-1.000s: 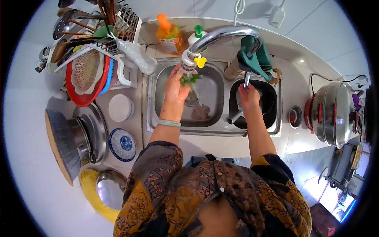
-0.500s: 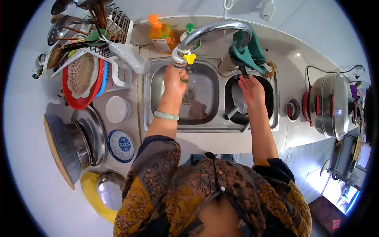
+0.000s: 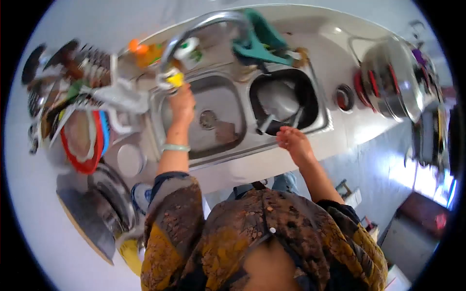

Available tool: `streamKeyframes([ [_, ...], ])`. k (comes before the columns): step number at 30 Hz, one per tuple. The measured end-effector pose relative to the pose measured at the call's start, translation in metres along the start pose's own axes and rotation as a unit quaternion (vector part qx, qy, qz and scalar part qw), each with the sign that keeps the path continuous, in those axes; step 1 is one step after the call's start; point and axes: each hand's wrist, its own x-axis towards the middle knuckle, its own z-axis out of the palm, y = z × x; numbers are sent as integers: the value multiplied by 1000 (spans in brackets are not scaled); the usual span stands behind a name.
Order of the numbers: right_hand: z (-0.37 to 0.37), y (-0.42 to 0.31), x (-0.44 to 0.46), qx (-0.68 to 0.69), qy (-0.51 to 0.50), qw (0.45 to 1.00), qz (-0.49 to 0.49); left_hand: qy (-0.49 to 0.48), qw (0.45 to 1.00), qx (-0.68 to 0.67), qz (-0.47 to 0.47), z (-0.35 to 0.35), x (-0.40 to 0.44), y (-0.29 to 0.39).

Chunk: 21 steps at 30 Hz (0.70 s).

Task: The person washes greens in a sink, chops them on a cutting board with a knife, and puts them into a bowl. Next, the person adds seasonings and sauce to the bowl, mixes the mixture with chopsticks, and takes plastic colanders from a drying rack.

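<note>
Desk [image 3: 238,169]: around sink.
Sink [image 3: 257,141]: two bowls.
Faucet [image 3: 209,17]: arched above sink's left bowl.
Black basin [image 3: 314,104]: in sink's right bowl.
Left hand [image 3: 182,103]: over sink's left bowl, fingers curled at faucet outlet; cannot tell what's gripped.
Right hand [image 3: 294,141]: at sink's near rim, fingers loosely bent, unpinched.

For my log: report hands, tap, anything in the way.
Left hand at curved chrome tap with yellow lever, grip unclear. Right hand near steel sink's front rim, nothing seen in it. Brown flat piece beside round drain.
</note>
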Motion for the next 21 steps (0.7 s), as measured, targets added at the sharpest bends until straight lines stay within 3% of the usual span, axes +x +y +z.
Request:
streamKeyframes([
  [1,-12,8,-12,11,13,1000,7,-4,975,213,65,-16,17,-21],
  [2,-24,14,-24,24,31,999,11,-26,926,318,201,-23,23,-36],
  [3,-36,17,-36,20,39,999,21,-42,849,402,341,-27,24,-52],
  [5,-57,22,-53,1,41,998,37,-120,719,512,454,-39,14,-86],
  [7,-72,19,-73,15,58,997,51,-209,682,668,213,-33,-18,-75],
  [10,-100,23,-90,33,60,997,47,-194,722,614,252,-20,-45,-62],
  [13,-133,30,-105,41,65,996,42,-121,811,449,355,0,-64,-37],
  [16,-175,32,-128,61,72,995,30,-72,961,255,83,12,-91,4],
  [17,-191,32,-138,62,76,995,24,-89,954,277,75,8,-91,-4],
  [18,-209,33,-149,64,81,995,18,-133,907,379,129,-5,-84,-31],
  [19,-229,42,-162,67,76,995,13,-171,814,508,223,-24,-74,-68],
  [20,-251,50,-173,70,74,995,0,-211,672,647,292,-46,-67,-99],
  [21,-276,49,-183,72,77,994,-23,-232,480,788,307,-84,-44,-136],
])
